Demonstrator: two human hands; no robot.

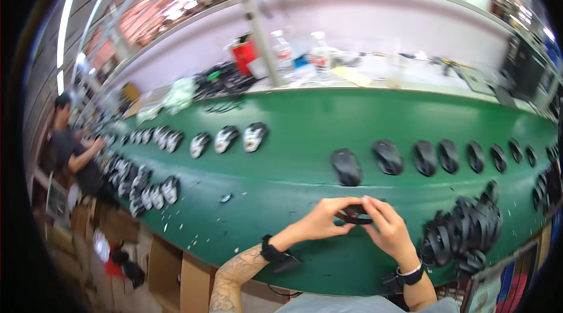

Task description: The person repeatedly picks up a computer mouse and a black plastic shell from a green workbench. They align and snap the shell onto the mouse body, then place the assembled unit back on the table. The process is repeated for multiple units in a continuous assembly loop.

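Over the near edge of the green bench, my left hand (328, 217) and my right hand (387, 228) hold a black computer mouse part (356, 217) between them. Fingers and thumbs of both hands pinch it from either side. It looks like a hollow dark shell, seen edge-on, and the fingers cover its ends. Just beyond my hands lies a black mouse (346, 167), first in a row of several that runs off to the right. Right of my right hand is a heap of black mouse shells (463, 225).
Opened mouse bodies (255, 137) with pale insides line the bench's left half. More are piled near another person (79, 149) at the far left. A small dark piece (226, 198) lies mid-bench. Bottles (319, 52) and cables (220, 81) stand behind. Cardboard boxes (196, 283) are below.
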